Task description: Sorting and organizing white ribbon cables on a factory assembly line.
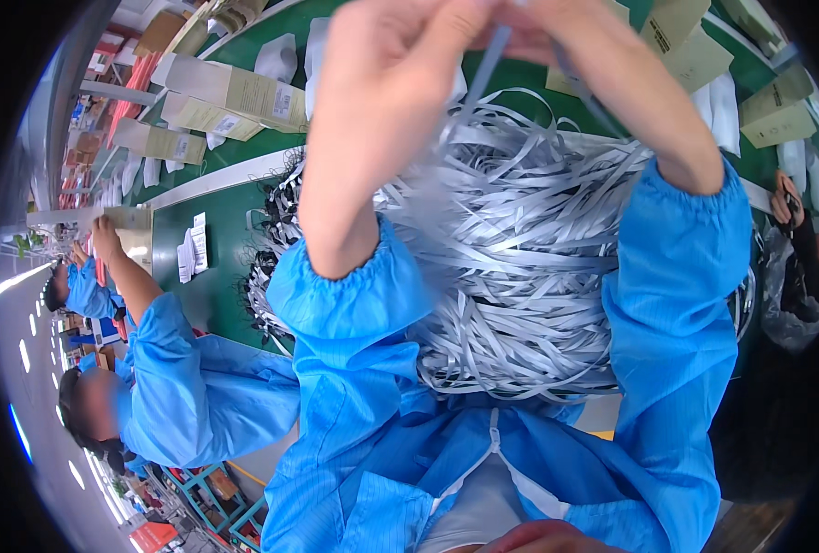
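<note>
Both hands, left hand [386, 55] and right hand [580, 46], pinch one grey strip [488, 69] at the frame's top (fingertips partly cropped), above the pile [520, 258]. It looks light, floppy, slippery; grip near its end.

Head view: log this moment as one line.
left hand: pinching grey strip | right hand: on same strip | below: strip pile on green table | co-worker's sleeve at left

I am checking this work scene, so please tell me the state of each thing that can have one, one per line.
Left hand: raised, fingers pinching a grey strip.
Right hand: raised, fingers closed on the same strip.
Pile of grey strips: loose, tangled heap.
Cardboard boxes: closed, lying flat on the green table.
Co-worker's hand: resting on a box.
</note>
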Demonstrator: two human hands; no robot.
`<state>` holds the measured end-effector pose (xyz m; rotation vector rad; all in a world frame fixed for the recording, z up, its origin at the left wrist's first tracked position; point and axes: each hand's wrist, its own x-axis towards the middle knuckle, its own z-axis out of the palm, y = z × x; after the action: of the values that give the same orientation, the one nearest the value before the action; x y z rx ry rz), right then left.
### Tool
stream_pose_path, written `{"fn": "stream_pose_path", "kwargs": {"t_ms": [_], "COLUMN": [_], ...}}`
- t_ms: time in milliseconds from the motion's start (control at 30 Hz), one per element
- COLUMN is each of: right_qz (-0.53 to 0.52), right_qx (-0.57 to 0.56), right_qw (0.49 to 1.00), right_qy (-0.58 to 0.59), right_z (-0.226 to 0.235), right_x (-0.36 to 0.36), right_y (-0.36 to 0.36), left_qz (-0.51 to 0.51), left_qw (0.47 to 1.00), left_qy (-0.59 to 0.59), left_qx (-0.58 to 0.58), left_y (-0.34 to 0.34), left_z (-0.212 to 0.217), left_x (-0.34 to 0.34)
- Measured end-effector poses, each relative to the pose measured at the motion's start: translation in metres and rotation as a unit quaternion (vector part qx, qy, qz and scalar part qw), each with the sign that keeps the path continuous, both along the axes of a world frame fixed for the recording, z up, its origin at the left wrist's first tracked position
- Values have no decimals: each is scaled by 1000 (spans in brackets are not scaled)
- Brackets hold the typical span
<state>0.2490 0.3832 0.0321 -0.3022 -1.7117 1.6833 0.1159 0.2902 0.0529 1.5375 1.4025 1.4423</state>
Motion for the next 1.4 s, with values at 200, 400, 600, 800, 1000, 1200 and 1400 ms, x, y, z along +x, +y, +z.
{"fn": "stream_pose_path", "kwargs": {"t_ms": [200,400,600,800,1000,1200,1400], "right_qz": [122,246,106,83,85,78,-109], "right_qx": [145,78,69,44,-38,-120,-34], "right_qw": [979,965,992,990,963,913,921], "right_qy": [70,48,-17,107,252,382,372], "right_z": [-37,-8,17,24,24,22,11], "right_x": [-26,-6,33,50,52,58,59], "right_y": [-12,-2,5,14,17,19,20], "left_qz": [47,135,213,251,-32,-188,-321], "left_qw": [970,871,838,883,993,955,932], "left_qy": [-66,-99,-169,-111,80,164,157], "left_qx": [230,461,474,382,-85,-160,-64], "left_y": [-15,-34,-41,-19,5,37,35], "left_z": [2,28,30,13,-16,-40,-57], "left_x": [-8,-27,-63,-69,-64,-13,13]}}
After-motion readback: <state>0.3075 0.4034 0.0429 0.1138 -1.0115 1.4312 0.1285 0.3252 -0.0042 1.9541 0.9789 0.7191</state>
